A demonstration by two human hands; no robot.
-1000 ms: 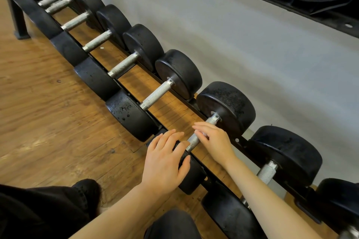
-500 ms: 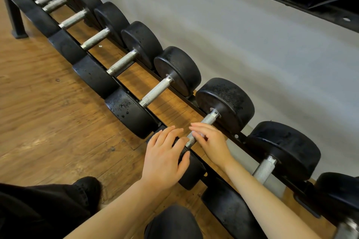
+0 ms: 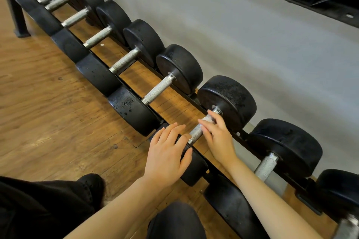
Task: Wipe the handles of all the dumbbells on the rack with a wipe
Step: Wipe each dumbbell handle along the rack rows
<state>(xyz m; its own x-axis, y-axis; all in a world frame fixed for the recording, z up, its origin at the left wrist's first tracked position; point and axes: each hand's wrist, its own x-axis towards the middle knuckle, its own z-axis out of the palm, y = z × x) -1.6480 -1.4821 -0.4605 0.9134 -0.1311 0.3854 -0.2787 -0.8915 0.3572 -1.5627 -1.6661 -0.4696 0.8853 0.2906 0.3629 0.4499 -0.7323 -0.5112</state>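
Head view: nearest, the left hand [image 3: 167, 158] lies spread and flat on the near black weight [image 3: 192, 167] of one dumbbell. Just beyond, the right hand [image 3: 217, 136] curls over a white wipe [image 3: 206, 120] pressed to that dumbbell's handle [image 3: 196, 132], whose long axis runs from near left to far right. Unwiped-looking handles continue along the rack [image 3: 240, 136] to both sides; no containers show.

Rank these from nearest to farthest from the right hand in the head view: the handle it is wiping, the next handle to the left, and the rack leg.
1. Wiped handle, under the right hand.
2. Next handle, up-left.
3. Rack leg, far left end.
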